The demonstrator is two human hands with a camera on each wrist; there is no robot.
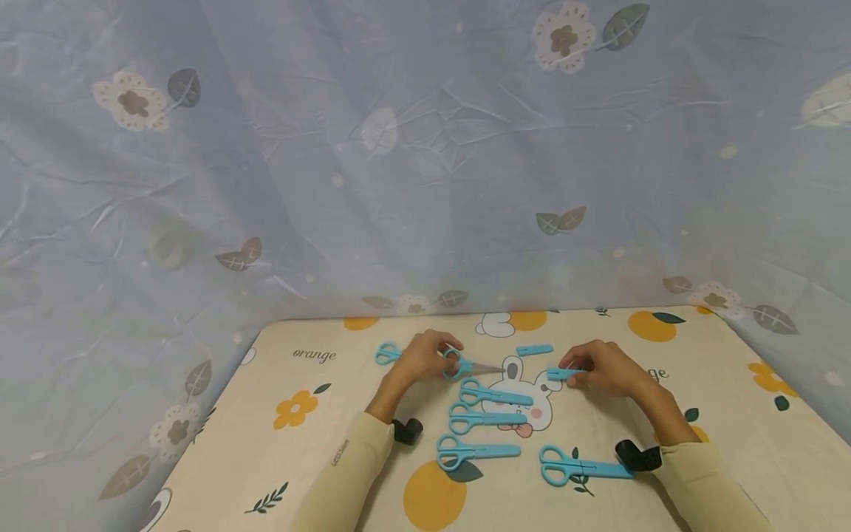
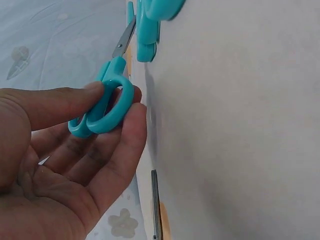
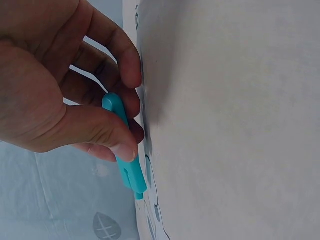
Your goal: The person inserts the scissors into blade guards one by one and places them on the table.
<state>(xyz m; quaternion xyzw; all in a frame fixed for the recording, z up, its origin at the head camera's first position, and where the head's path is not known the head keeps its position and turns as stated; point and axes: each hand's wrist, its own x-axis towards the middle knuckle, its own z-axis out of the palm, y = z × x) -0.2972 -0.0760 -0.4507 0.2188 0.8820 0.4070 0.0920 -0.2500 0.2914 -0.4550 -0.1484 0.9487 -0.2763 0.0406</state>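
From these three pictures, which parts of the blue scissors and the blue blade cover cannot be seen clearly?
- Head view: the handles of the uncovered blue plastic scissors are mostly hidden under the left hand.
- Left wrist view: the metal blade tip is cut off by the top edge.
- Head view: the right hand covers part of the blue plastic blade cover.
- Head view: the far pair of blue scissors is partly hidden behind the left hand.

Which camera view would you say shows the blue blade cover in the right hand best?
The right wrist view: the blade cover fills the frame, pinched by the right hand. The head view shows it small at the fingertips; the left wrist view does not show it.
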